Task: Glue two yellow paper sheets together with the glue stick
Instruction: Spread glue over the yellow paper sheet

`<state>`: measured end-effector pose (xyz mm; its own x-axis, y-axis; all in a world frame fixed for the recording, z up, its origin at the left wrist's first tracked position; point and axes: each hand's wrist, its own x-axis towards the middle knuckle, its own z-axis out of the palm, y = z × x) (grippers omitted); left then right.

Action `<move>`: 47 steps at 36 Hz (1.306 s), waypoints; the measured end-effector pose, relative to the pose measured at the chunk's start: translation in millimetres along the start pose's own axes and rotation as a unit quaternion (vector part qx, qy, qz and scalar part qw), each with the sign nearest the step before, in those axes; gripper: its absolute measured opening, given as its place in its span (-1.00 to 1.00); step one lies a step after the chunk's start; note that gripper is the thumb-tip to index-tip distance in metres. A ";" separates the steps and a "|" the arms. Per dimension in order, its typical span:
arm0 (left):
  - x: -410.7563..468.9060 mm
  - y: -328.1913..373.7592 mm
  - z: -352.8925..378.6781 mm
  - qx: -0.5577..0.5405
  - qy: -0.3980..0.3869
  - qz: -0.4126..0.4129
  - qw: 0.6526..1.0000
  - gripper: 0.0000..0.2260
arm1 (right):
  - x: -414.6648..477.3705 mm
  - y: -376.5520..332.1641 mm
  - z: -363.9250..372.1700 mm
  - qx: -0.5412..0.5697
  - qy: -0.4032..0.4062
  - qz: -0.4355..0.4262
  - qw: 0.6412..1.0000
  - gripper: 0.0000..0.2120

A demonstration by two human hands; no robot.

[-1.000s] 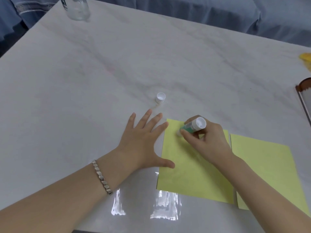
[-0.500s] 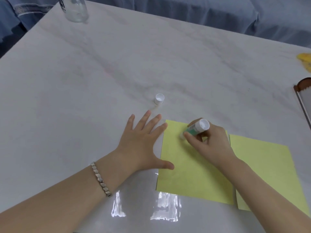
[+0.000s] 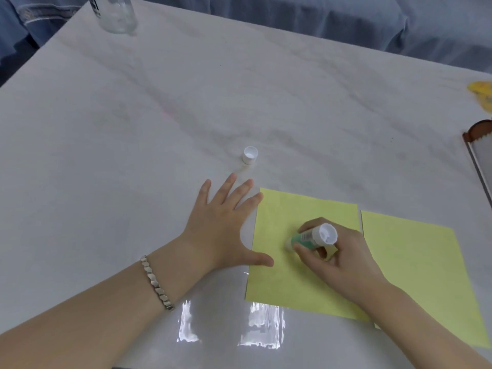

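Note:
Two yellow paper sheets lie side by side on the white marble table: the left sheet and the right sheet. My right hand grips a green and white glue stick, its tip pressed down on the middle of the left sheet. My left hand lies flat with fingers spread, its thumb and forefinger touching the left sheet's left edge. The glue stick's white cap stands on the table beyond my left hand.
A clear bottle stands at the table's far left corner. At the right edge lie a brown-ended flat object and something yellow. Blue fabric runs behind the table.
My right hand has dragged the glue stick from the left sheet's top left area down toward its middle. My left hand has stayed in place on the sheet's edge.

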<state>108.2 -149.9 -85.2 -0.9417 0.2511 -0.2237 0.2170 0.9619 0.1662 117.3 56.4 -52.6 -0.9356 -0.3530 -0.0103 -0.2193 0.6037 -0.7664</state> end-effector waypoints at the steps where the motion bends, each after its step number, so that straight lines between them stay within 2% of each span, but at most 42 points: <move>1: 0.1 0.1 0.2 -0.003 -0.001 -0.001 1.000 0.07 | 5.4 2.7 -1.1 -0.002 0.013 0.002 1.000 -0.92; 5: 0.6 1.7 -1.3 -0.014 -0.018 -0.006 1.000 0.03 | 29.3 11.0 -4.9 -0.027 0.060 0.013 0.998 -0.86; 9: 0.6 2.0 -3.7 -0.011 -0.024 -0.007 1.000 0.03 | 43.2 14.4 -10.0 -0.035 0.093 0.032 0.995 -0.91; 16: 0.4 2.2 -4.1 -0.003 -0.019 -0.015 1.000 0.05 | 15.1 9.2 -14.4 -0.004 0.043 0.024 0.999 -0.85; 22: -0.8 3.1 -6.5 0.004 -0.030 -0.011 0.999 0.05 | -14.5 9.0 -12.5 -0.002 -0.008 0.017 1.000 -0.90; 27: 1.4 14.1 -14.0 -0.003 -0.034 -0.004 0.999 0.06 | -18.4 8.0 -12.1 0.016 0.000 0.017 1.000 -0.92; 32: 6.7 31.2 -10.2 -0.046 0.003 0.054 0.997 0.12 | -21.0 10.7 -11.5 0.023 0.017 0.021 0.999 -0.91; 42: 15.7 38.2 1.9 -0.066 0.009 0.030 0.997 0.15 | -18.3 16.2 -12.5 0.003 0.005 -0.008 1.000 -0.90; 47: 17.7 40.3 -0.2 -0.055 0.009 0.025 0.998 0.17 | 3.4 23.3 -20.6 0.005 0.061 0.017 0.998 -0.88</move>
<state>100.2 -106.7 -82.3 -0.9350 0.2955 -0.1963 0.2347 0.9302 0.2822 103.3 83.9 -57.2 -0.9691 -0.2432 0.0410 -0.1850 0.6069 -0.7730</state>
